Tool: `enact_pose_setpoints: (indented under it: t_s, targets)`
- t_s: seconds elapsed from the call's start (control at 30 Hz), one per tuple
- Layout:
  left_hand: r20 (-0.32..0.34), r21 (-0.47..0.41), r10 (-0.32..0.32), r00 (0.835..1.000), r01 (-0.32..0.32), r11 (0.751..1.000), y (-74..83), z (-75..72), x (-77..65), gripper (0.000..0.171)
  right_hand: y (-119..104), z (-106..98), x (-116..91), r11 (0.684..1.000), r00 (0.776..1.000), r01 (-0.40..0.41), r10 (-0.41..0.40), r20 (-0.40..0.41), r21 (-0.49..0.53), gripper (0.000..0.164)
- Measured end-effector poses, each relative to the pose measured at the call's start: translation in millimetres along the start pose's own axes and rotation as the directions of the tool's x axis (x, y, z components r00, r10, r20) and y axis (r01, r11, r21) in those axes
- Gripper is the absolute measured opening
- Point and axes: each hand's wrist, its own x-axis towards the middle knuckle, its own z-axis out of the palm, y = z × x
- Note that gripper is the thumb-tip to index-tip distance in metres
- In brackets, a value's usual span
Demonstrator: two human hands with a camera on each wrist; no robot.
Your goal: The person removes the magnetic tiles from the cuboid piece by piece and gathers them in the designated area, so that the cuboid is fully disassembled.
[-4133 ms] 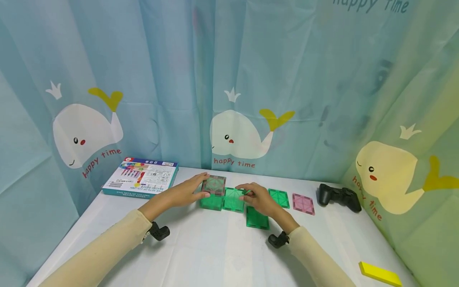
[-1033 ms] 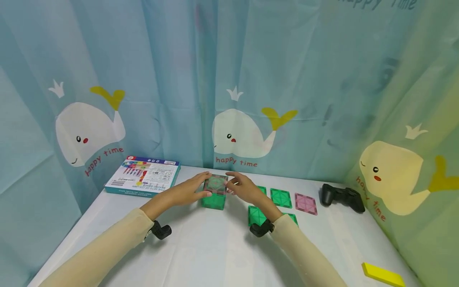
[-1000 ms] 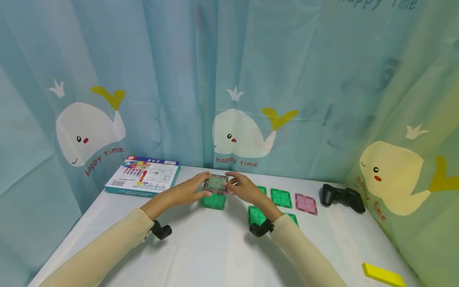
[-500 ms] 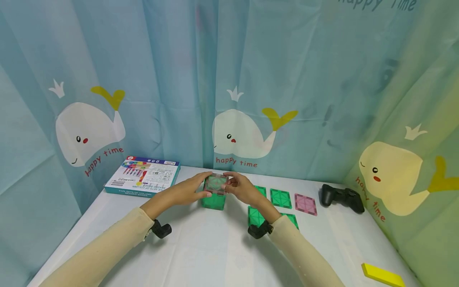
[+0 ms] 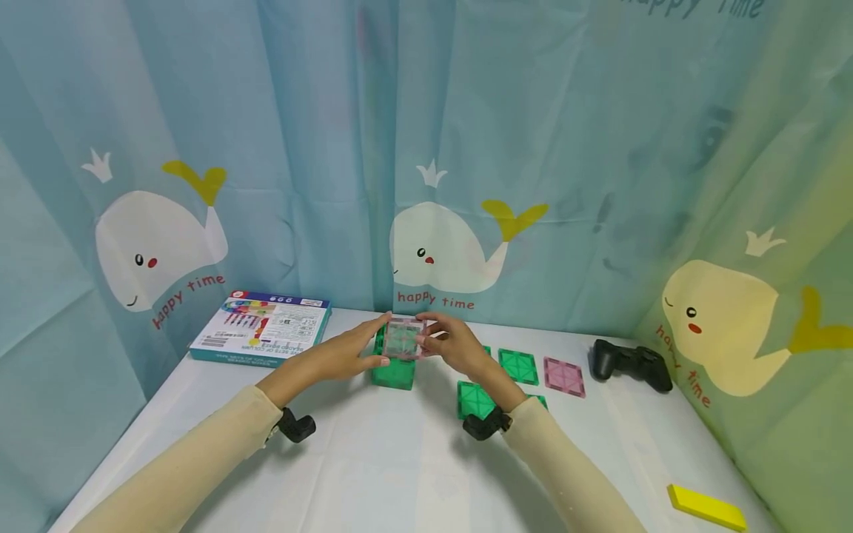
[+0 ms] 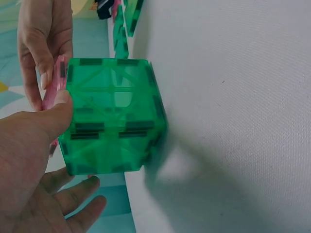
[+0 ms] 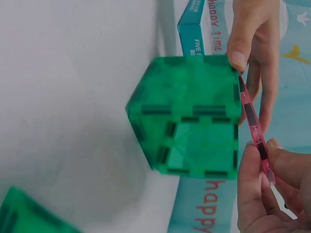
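A hollow cube of green magnetic tiles [image 5: 393, 376] stands on the white table. A pink magnetic tile [image 5: 403, 337] lies over its top, slanting off the green top edge in the right wrist view, with a gap under its right side. My left hand [image 5: 343, 355] holds the cube from the left, thumb on the near top edge and index finger at the far corner. My right hand [image 5: 460, 346] pinches the right edge of the pink tile [image 7: 252, 124] between thumb and fingers. The cube's side facing the right wrist camera shows a lighter see-through square.
Several flat green tiles [image 5: 476, 400] lie right of the cube, partly under the right forearm. Beyond them are a flat pink tile [image 5: 564, 377] and a black game controller [image 5: 629, 365]. A boxed toy set [image 5: 263, 328] lies at back left, a yellow block [image 5: 706, 507] at front right.
About four seconds ago my right hand was at a green tile beside the cube; that tile is no longer there. Since then it has taken the pink tile's edge and tilted it up.
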Motion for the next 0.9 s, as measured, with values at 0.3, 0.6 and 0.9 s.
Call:
enact_pose_setpoints:
  t_s: [0.3, 0.6, 0.9]
  targets:
    - [0.005, 0.067, 0.063, 0.998, -0.063, 0.996, -3.8, 0.5, 0.1, 0.081, 13, -41, -23, 1.000, 1.000, 0.015, -0.015, -0.020, -0.017, 0.049]
    - [-0.011, 0.079, 0.093, 0.996, -0.092, 0.993, -5.2, 2.4, 0.7, 0.078, 53, -94, -78, 1.000, 1.000, -0.006, 0.005, -0.019, -0.029, 0.048]
    - [-0.009, 0.078, 0.048, 0.999, -0.047, 0.996, -6.1, 2.4, 0.4, 0.083, 88, -146, -140, 0.998, 0.998, -0.056, 0.056, 0.003, -0.010, 0.054]
